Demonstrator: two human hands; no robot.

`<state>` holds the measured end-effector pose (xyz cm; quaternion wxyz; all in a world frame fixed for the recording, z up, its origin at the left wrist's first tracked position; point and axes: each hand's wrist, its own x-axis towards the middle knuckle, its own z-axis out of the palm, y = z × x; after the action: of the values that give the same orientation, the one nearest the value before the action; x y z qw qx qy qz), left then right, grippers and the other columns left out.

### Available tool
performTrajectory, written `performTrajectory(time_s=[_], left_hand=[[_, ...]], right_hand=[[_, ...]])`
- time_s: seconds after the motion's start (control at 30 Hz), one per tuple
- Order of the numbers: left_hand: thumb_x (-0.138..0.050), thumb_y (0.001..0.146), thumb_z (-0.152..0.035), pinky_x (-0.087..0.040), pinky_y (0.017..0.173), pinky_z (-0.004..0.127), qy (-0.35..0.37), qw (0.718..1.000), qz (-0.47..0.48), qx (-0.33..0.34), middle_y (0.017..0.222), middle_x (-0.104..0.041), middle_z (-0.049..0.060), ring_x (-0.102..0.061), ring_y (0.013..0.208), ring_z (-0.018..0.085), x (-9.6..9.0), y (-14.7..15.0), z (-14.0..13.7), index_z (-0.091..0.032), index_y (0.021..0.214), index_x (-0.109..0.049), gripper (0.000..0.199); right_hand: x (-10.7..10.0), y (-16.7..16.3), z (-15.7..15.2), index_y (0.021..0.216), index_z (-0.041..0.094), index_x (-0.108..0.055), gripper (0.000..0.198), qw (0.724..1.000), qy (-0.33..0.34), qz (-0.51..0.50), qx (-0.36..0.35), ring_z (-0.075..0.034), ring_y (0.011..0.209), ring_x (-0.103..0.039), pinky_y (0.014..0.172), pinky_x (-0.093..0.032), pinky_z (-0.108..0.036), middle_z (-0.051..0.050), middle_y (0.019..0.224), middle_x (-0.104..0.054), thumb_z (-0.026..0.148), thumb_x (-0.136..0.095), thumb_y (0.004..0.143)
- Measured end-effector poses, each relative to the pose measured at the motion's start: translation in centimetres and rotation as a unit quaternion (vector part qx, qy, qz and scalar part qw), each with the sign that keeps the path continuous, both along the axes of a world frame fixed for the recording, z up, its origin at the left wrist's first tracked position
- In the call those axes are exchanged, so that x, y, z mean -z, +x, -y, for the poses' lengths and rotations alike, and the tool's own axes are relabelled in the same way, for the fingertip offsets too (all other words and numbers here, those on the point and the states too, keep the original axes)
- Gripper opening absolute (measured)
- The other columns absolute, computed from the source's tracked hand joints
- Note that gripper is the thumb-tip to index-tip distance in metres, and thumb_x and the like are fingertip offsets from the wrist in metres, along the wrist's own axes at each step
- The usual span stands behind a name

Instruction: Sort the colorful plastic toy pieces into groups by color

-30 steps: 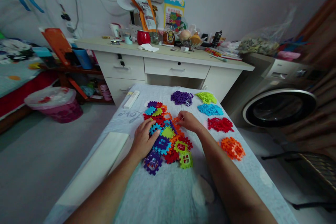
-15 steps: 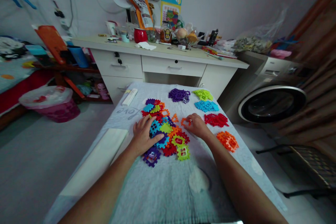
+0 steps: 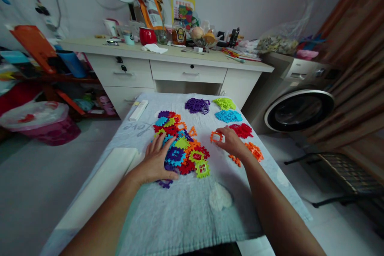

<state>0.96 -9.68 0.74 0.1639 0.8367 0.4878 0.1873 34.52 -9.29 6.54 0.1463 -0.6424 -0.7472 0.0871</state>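
Observation:
My left hand lies spread over the left side of a mixed heap of notched plastic building blocks in purple, blue, green, red and orange. Its fingers are apart and cover part of the heap. To the right of that heap, my right hand pinches an orange building block with an open frame. Sorted beyond and beside this hand are a purple pile, a green pile, a blue pile, a red pile and an orange pile, the last partly behind my wrist.
The blocks lie on a cloth-covered table. A white box sits at its far left. Behind stands a white desk crowded with jars and bags. A washing machine is at the right, a pink bin at the left.
My right hand has drawn the orange block away from the mixed heap, to the right. My left hand has slid nearer to me with its thumb lower. The whole view has shifted.

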Motion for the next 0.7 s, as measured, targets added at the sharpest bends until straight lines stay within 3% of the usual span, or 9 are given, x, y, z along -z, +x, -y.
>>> performTrajectory(time_s=[0.2,0.3,0.47,0.7], left_hand=[[-0.080,0.055,-0.065,-0.023,0.111,0.068,0.020,1.000,-0.006,-0.018,0.163,-0.013,0.019,-0.014,0.147,0.049,0.1,0.8,0.0,-0.030,0.151,-0.033,0.113],[-0.079,0.059,-0.062,-0.022,0.111,0.068,0.028,0.999,-0.001,-0.025,0.162,-0.016,0.019,-0.016,0.147,0.048,0.4,1.2,0.0,-0.029,0.151,-0.035,0.107],[-0.076,0.065,-0.062,-0.022,0.113,0.065,0.056,0.998,0.004,-0.040,0.161,-0.019,0.019,-0.019,0.146,0.045,0.7,1.7,-0.2,-0.029,0.150,-0.034,0.101],[-0.068,0.075,-0.060,-0.025,0.113,0.062,0.085,0.994,0.008,-0.071,0.157,-0.025,0.019,-0.024,0.145,0.041,1.1,2.0,-0.7,-0.026,0.148,-0.035,0.088]], right_hand=[[-0.7,6.3,4.0,0.120,0.020,-0.065,0.044,0.999,0.015,-0.005,0.050,-0.026,0.116,-0.058,0.103,-0.041,-0.039,-0.010,0.123,-0.065,0.023,-0.071,0.077],[-0.4,7.8,6.1,0.120,0.021,-0.065,0.044,0.996,0.011,0.002,0.084,-0.026,0.116,-0.058,0.103,-0.040,-0.039,-0.009,0.123,-0.066,0.028,-0.071,0.077],[0.7,7.4,8.5,0.119,0.024,-0.066,0.040,0.995,0.010,0.041,0.094,-0.029,0.115,-0.055,0.098,-0.040,-0.042,-0.009,0.123,-0.064,0.034,-0.068,0.080],[1.7,6.3,9.2,0.116,0.026,-0.069,0.036,0.990,0.037,0.100,0.097,-0.033,0.119,-0.048,0.099,-0.033,-0.050,-0.010,0.125,-0.062,0.033,-0.066,0.081]])
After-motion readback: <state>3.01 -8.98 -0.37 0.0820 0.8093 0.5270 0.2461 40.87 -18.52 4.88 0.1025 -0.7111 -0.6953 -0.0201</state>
